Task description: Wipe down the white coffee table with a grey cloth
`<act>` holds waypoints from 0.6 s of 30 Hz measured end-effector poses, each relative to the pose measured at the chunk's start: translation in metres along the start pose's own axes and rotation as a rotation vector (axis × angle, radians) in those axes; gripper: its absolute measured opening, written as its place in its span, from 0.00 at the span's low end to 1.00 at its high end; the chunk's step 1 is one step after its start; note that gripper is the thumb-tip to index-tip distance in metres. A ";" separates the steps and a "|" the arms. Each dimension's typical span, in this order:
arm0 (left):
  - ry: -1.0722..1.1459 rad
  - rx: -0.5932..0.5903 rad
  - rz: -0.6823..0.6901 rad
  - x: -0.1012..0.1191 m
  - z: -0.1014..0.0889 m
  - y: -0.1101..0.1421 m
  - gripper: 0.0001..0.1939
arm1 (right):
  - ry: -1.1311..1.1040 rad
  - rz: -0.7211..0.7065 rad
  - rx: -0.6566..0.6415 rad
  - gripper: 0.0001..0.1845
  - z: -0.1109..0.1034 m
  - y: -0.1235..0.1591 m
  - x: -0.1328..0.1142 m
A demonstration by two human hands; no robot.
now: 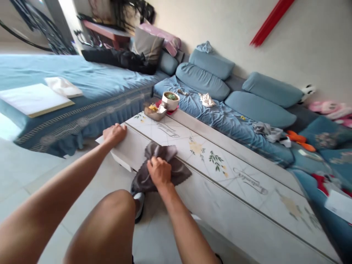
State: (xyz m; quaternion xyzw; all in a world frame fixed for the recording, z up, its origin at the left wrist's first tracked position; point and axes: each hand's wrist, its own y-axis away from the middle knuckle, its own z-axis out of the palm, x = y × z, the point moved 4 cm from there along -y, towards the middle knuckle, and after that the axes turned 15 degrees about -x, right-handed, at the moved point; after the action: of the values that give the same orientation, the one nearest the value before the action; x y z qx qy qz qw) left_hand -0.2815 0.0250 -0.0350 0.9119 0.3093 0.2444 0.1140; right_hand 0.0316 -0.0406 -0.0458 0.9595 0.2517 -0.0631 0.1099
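Tabletop [242, 198], gray cloth [178, 171] under right hand [159, 171]

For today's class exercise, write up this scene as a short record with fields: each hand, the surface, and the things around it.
Left hand: resting on the near end of the table
Right hand: gripping a dark grey cloth on the tabletop
Surface: long white table printed with leaves and yellow flowers
Far end: white pot holding something green, beside a small tray of scraps
One side: blue sofa with blue cushions
Other side: bed with a blue cover
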 end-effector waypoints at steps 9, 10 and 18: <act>-0.030 0.104 -0.021 -0.004 0.007 0.001 0.30 | 0.077 0.377 0.052 0.23 -0.065 -0.076 0.142; -0.026 0.105 -0.016 -0.004 0.007 0.000 0.30 | 0.075 0.443 0.058 0.23 -0.072 -0.087 0.154; -0.019 0.114 0.023 -0.011 0.012 -0.012 0.30 | 0.061 0.024 0.028 0.21 -0.027 -0.136 -0.033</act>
State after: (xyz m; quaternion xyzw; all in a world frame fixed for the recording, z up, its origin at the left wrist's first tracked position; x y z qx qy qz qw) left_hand -0.2885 0.0268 -0.0538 0.9226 0.3113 0.2192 0.0621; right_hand -0.0624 0.0663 -0.0378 0.9654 0.2424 -0.0359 0.0893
